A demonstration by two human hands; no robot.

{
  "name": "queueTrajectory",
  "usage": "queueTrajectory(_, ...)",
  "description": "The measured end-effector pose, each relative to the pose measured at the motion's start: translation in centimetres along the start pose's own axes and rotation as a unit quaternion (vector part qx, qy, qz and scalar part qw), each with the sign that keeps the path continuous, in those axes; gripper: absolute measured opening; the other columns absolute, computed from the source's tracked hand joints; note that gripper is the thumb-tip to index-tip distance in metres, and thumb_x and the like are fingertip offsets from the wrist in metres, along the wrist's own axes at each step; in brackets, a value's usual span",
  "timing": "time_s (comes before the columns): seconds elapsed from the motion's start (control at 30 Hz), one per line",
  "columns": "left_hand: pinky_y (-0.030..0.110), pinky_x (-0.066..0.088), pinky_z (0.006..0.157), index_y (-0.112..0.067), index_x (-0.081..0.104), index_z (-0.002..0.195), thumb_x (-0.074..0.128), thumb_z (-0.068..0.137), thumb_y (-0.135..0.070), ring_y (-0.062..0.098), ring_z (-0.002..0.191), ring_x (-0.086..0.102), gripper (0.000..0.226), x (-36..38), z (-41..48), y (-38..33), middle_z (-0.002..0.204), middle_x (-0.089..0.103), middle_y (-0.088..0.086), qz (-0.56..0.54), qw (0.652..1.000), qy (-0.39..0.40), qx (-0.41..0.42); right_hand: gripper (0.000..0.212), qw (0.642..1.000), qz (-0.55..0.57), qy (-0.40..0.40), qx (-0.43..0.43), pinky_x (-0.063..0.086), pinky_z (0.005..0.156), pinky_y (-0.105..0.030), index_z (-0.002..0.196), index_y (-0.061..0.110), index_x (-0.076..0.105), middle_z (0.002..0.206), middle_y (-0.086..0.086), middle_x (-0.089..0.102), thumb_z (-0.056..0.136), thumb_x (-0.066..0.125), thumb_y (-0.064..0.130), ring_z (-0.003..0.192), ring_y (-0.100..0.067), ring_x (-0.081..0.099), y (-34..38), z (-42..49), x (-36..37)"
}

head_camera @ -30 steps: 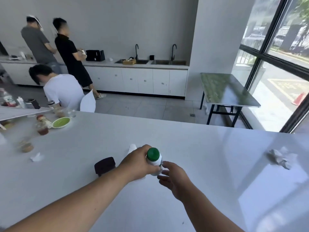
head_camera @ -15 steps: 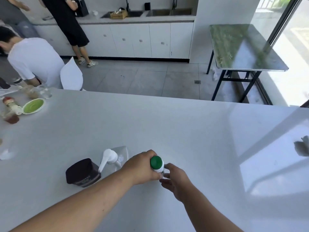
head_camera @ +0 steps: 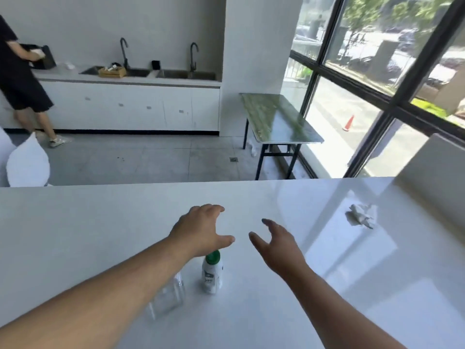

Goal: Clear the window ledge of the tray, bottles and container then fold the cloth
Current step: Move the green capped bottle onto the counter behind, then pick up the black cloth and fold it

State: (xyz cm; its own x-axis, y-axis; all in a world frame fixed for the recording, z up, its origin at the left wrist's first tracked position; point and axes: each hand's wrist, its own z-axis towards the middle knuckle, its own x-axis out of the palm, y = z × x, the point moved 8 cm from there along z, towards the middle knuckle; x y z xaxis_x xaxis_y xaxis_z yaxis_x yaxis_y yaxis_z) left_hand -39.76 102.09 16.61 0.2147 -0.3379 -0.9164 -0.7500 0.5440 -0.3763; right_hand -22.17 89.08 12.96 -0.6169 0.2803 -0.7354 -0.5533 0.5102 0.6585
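Observation:
A small white bottle with a green cap (head_camera: 211,272) stands upright on the white counter (head_camera: 100,222), near its front. Beside it on the left a clear pump bottle (head_camera: 168,295) is mostly hidden under my left forearm. My left hand (head_camera: 201,230) hovers just beyond the green cap, fingers spread, holding nothing. My right hand (head_camera: 276,244) is open too, to the right of the bottle and apart from it. A crumpled white cloth (head_camera: 362,215) lies on the counter at the far right. The dark container is out of view.
Beyond the counter are a grey tiled floor, a green-topped folding table (head_camera: 276,122) by the large window (head_camera: 377,71), and a sink counter (head_camera: 151,74) along the back wall. A person in black (head_camera: 20,81) stands at the far left. A white chair back (head_camera: 27,165) shows at left.
Both hands have let go of the green-capped bottle, which now stands on the counter. They have lifted forward and opened. The camera has turned up and to the right, toward the window.

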Motion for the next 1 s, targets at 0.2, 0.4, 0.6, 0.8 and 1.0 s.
queueTrajectory(0.2,0.044,0.041,0.112,-0.035,0.039,0.152,0.057,0.070,-0.086,0.019,0.147,0.035,0.099,0.7,-3.4,-12.0,0.162,0.040,-0.011,0.006,0.980,0.005,0.198,0.091,0.958,-0.212,-0.192,0.008,0.030,0.122,-0.043,0.156,0.031,0.038,0.160,0.005,0.044,0.080,0.047,0.081,0.151,-0.024,0.029,-2.0,-14.0,-13.4)
queueTrajectory(0.4,0.043,0.042,0.111,-0.036,0.038,0.154,0.061,0.075,-0.083,0.018,0.147,0.034,0.095,5.5,-12.8,-26.5,0.162,0.039,-0.011,-0.013,0.937,0.057,0.345,0.092,0.918,-0.254,-0.269,0.142,0.028,0.123,-0.043,0.156,0.028,0.039,0.158,-0.001,0.046,0.081,0.045,0.082,0.150,-0.025,0.032,-10.4,-31.2,-21.1)
queueTrajectory(0.6,0.043,0.039,0.115,-0.036,0.038,0.154,0.064,0.079,-0.078,0.019,0.148,0.035,0.090,10.7,-24.5,-41.7,0.163,0.039,-0.009,0.020,0.879,0.086,0.469,0.088,0.875,-0.226,-0.347,0.250,0.032,0.119,-0.041,0.154,0.027,0.041,0.154,0.000,0.049,0.083,0.042,0.080,0.145,-0.023,0.038,-20.3,-47.7,-26.5)
queueTrajectory(0.8,0.043,0.038,0.115,-0.035,0.038,0.154,0.064,0.081,-0.076,0.018,0.149,0.034,0.088,20.0,-35.7,-54.6,0.163,0.039,-0.010,0.049,0.838,0.130,0.527,0.086,0.848,-0.177,-0.373,0.331,0.027,0.122,-0.040,0.155,0.026,0.038,0.156,0.003,0.046,0.086,0.042,0.076,0.147,-0.021,0.034,-33.3,-61.9,-29.0)
queueTrajectory(1.0,0.042,0.043,0.110,-0.037,0.036,0.154,0.062,0.083,-0.073,0.012,0.149,0.029,0.084,30.8,-45.8,-65.9,0.162,0.036,-0.016,0.075,0.808,0.183,0.555,0.076,0.807,-0.117,-0.397,0.421,0.031,0.118,-0.040,0.155,0.026,0.038,0.156,0.003,0.045,0.091,0.054,0.064,0.146,-0.022,0.033,-46.6,-75.9,-31.9)
